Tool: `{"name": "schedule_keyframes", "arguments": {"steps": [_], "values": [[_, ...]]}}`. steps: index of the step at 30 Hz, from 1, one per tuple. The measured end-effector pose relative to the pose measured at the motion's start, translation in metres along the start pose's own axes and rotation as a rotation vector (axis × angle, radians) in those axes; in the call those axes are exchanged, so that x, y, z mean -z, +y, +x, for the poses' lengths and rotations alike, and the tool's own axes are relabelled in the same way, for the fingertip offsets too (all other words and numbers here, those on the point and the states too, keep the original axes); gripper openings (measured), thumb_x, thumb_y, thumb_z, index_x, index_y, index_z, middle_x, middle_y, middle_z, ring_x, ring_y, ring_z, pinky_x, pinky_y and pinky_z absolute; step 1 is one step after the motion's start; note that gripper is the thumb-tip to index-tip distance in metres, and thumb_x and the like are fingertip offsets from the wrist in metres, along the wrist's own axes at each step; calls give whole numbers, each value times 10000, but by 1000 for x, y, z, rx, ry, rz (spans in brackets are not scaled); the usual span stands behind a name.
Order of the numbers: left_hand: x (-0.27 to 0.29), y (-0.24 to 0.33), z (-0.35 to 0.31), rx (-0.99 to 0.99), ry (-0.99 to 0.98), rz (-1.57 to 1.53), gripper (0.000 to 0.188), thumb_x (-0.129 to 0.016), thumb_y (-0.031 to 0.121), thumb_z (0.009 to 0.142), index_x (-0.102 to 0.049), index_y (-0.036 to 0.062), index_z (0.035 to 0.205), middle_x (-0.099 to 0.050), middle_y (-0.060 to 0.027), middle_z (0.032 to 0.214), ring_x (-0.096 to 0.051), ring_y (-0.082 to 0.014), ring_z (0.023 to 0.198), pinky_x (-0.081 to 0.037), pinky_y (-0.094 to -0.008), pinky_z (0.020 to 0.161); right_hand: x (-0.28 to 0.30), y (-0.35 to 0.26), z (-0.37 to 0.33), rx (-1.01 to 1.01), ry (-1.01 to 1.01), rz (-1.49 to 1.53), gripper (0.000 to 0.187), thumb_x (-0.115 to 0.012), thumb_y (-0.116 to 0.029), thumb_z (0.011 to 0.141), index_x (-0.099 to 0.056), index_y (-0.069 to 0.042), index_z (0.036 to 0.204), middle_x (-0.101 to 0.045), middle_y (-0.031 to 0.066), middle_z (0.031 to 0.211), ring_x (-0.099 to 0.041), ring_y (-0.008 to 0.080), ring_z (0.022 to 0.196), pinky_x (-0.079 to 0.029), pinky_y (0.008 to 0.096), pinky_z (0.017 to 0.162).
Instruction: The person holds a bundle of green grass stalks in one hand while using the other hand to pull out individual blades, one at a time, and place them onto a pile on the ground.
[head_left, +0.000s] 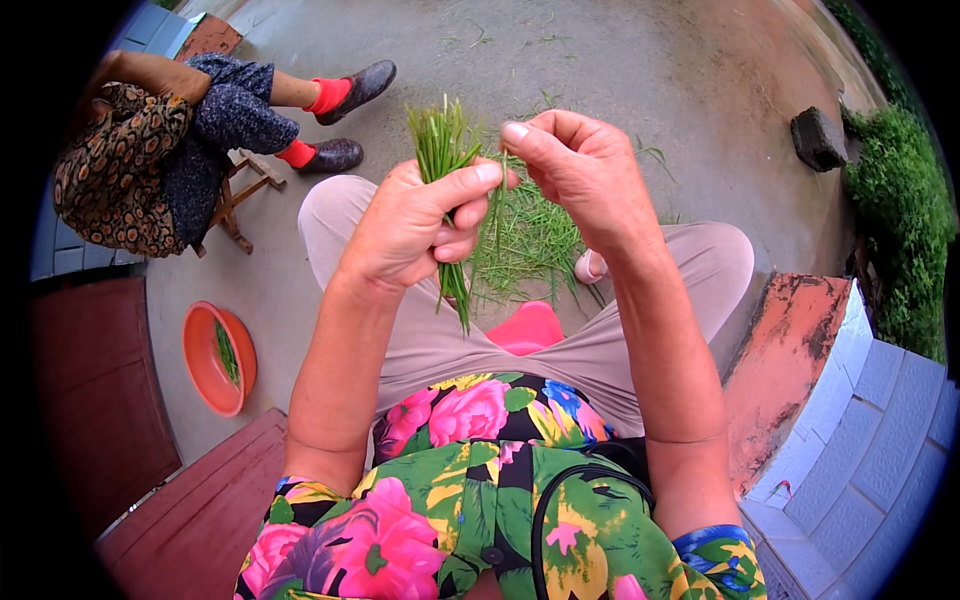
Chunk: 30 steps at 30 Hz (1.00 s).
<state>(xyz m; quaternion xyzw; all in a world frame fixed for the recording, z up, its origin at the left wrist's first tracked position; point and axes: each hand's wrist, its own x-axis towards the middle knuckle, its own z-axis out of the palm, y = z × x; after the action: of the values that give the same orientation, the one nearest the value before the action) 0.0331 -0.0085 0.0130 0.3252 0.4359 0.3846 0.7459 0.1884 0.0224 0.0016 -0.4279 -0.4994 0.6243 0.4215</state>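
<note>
My left hand [410, 225] is closed round a bunch of thin green stalks that look like chives [438, 140], held upright with the cut tips above the fist and the ends below it. Close beside it on the right, my right hand [585, 175] pinches a thin green stalk [503, 172] between thumb and forefinger. Its other fingers are curled. Below and beyond my hands, a loose heap of green trimmings [530, 240] lies on the ground between my knees. Part of a bright pink object [527, 328] shows between my thighs.
An orange basin [198, 345] with some greens in it stands on the ground at left. Another person [130, 170] sits on a wooden stool [235, 200] at the upper left. At right are a dark block [818, 140], green shrubs [900, 200] and a tiled wall [870, 450].
</note>
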Motion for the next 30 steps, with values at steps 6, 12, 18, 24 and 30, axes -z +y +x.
{"name": "schedule_keyframes", "arguments": {"steps": [6,12,18,24,30], "values": [[3,-3,0,6,28,-66,125,-555,148,792,-541,24,785,-386,46,511,-294,-15,373,-233,-162,317,1,0,-4,-66,-30,-7,213,-608,-213,751,-596,-4,711,-529,-20,603,-415,34,552,-332,191,481],[6,-4,0,-34,22,-92,131,-548,148,793,-542,18,792,-397,42,521,-302,-14,372,-238,-162,319,7,2,-12,11,-76,-105,193,-636,-176,734,-593,13,733,-523,-23,617,-426,39,563,-350,200,486],[10,-1,-2,-38,69,-110,171,-548,149,792,-540,-11,851,-393,42,522,-292,-15,369,-234,-160,323,10,7,-10,15,45,51,221,-600,-194,764,-564,-2,660,-493,-29,581,-413,46,532,-353,205,483],[13,2,1,-65,76,-213,172,-543,141,797,-533,-11,876,-414,34,551,-298,-20,374,-244,-160,331,12,40,-2,96,63,-274,180,-561,-197,773,-569,-20,802,-551,26,699,-510,102,705,-410,248,660],[18,-2,4,-96,111,-272,142,-528,132,805,-543,7,871,-463,21,575,-295,-20,366,-244,-152,323,6,26,-5,-47,-45,-125,206,-546,-185,793,-553,1,880,-567,22,772,-539,115,752,-428,249,699]]}}
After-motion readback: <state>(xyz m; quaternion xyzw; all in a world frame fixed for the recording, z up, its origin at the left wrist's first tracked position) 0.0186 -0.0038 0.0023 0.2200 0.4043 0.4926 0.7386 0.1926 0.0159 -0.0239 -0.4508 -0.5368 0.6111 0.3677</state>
